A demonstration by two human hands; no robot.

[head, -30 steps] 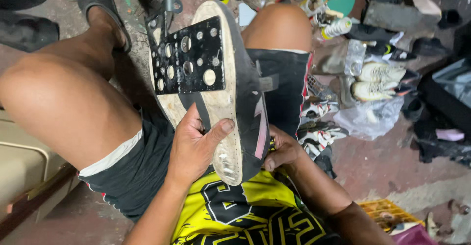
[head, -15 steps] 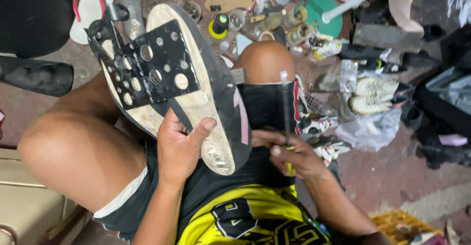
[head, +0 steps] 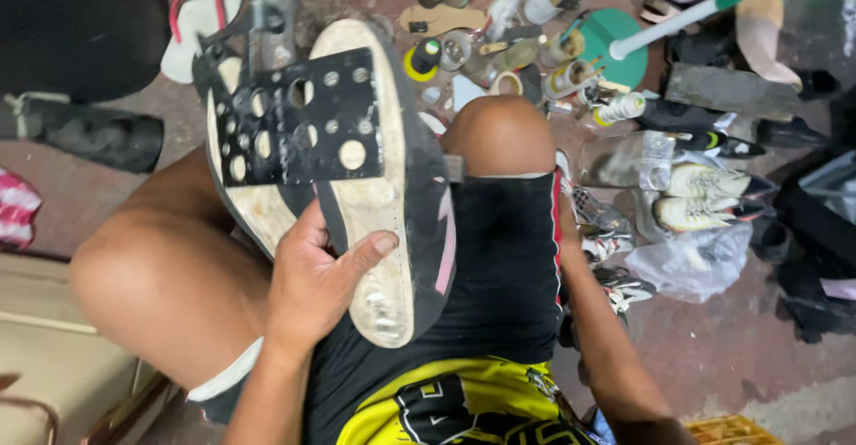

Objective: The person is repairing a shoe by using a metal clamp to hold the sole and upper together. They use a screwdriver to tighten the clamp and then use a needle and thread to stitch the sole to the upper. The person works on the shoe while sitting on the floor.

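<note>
The right hand is hiding behind the black shorts (head: 508, 258), so its fingers are not showing. The pink sandal (head: 18, 209) is getting cut off by the picture's left edge.

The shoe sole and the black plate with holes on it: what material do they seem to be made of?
The shoe sole, held by the left hand, looks like worn, off-white rubber or foam, matte and scuffed. The black plate looks like rigid metal, perhaps painted: flat, thin, with clean round holes and scratches.
</note>
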